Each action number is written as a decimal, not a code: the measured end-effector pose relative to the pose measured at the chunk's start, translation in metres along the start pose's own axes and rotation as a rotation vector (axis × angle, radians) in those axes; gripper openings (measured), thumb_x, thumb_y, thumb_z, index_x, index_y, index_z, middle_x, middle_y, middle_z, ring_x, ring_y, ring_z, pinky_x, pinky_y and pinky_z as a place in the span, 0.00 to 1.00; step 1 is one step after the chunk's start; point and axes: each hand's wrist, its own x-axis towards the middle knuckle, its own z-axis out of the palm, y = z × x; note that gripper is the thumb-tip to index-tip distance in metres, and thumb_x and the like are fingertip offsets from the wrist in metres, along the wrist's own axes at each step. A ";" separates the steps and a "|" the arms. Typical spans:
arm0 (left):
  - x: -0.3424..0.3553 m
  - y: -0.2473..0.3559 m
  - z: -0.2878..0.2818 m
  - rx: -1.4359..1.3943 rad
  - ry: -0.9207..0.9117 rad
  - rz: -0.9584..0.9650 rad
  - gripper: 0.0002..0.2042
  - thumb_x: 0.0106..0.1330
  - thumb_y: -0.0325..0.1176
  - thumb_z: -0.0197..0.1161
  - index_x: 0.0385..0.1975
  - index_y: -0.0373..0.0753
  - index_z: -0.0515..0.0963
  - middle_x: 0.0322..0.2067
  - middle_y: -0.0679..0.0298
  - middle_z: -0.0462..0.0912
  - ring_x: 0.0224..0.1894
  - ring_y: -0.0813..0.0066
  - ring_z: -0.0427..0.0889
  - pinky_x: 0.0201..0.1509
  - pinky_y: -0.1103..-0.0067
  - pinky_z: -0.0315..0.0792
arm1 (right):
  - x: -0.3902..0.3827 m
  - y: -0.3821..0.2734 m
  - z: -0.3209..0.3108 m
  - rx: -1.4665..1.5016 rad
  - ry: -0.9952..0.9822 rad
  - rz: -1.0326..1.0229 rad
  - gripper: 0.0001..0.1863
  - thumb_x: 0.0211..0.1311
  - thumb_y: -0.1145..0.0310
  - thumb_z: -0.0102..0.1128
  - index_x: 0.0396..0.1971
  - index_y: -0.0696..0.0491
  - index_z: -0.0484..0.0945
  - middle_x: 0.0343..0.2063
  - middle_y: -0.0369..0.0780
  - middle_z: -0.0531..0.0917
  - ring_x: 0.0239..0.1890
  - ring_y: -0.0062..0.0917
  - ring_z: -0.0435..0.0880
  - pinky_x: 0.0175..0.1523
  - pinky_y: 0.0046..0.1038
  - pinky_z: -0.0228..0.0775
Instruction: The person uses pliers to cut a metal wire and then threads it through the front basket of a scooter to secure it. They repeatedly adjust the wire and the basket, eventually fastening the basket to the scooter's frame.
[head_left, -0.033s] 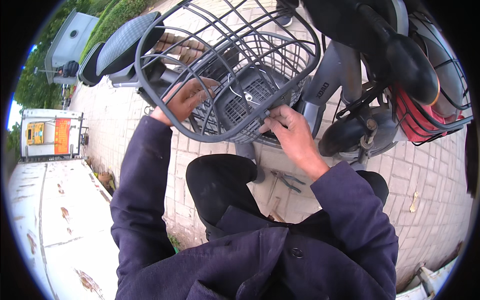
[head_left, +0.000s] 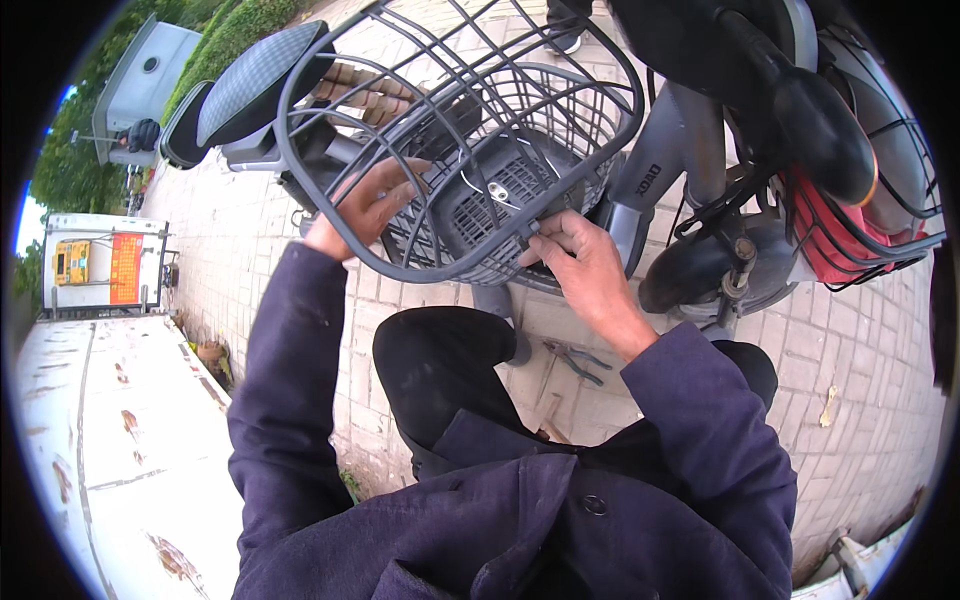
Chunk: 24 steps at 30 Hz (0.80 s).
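A black wire basket (head_left: 463, 268) is tilted in front of me, its rim toward me. Inside it lie a dark slotted base plate (head_left: 478, 222) and a thin pale cable (head_left: 465, 160) with a round metal piece (head_left: 497, 191). My left hand (head_left: 372, 205) reaches behind the basket's left rim, fingers stretched out among the wires. At the near right rim, beside a small dark clip-like part (head_left: 529, 232), my right hand (head_left: 572, 255) has thumb and fingers pinched together. What sits between those fingertips is hidden.
Pliers (head_left: 577, 362) and a hammer-like tool (head_left: 552, 415) lie on the paving between my legs. At right stand scooter parts and another basket with a red bag (head_left: 835, 235). A padded seat (head_left: 262, 85) is at upper left, a white surface (head_left: 130, 420) at lower left.
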 end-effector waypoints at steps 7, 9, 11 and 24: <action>-0.093 -0.033 0.054 0.430 0.452 0.134 0.18 0.70 0.33 0.64 0.56 0.32 0.78 0.57 0.47 0.79 0.66 0.45 0.72 0.70 0.60 0.65 | -0.029 0.008 0.025 0.090 -0.144 0.093 0.07 0.70 0.77 0.55 0.43 0.64 0.76 0.35 0.45 0.89 0.40 0.22 0.86 0.53 0.27 0.74; -0.110 -0.038 0.074 0.473 0.623 0.047 0.19 0.74 0.36 0.59 0.58 0.30 0.77 0.58 0.43 0.78 0.66 0.45 0.71 0.70 0.62 0.64 | -0.034 0.013 0.029 0.119 -0.142 0.079 0.07 0.70 0.78 0.54 0.43 0.64 0.76 0.36 0.45 0.89 0.41 0.24 0.87 0.54 0.28 0.74; -0.125 -0.038 0.103 0.162 0.810 -0.151 0.22 0.78 0.41 0.54 0.61 0.27 0.74 0.60 0.43 0.77 0.65 0.49 0.73 0.70 0.64 0.64 | -0.039 0.018 0.035 0.150 -0.096 0.065 0.09 0.69 0.75 0.58 0.41 0.66 0.79 0.32 0.45 0.89 0.39 0.23 0.88 0.52 0.26 0.76; -0.148 0.079 0.182 -0.696 0.684 -0.240 0.16 0.77 0.38 0.57 0.52 0.29 0.77 0.40 0.64 0.81 0.42 0.78 0.77 0.49 0.79 0.71 | -0.039 0.015 0.045 0.216 -0.101 0.125 0.06 0.69 0.70 0.65 0.37 0.58 0.83 0.30 0.34 0.85 0.33 0.14 0.78 0.41 0.20 0.70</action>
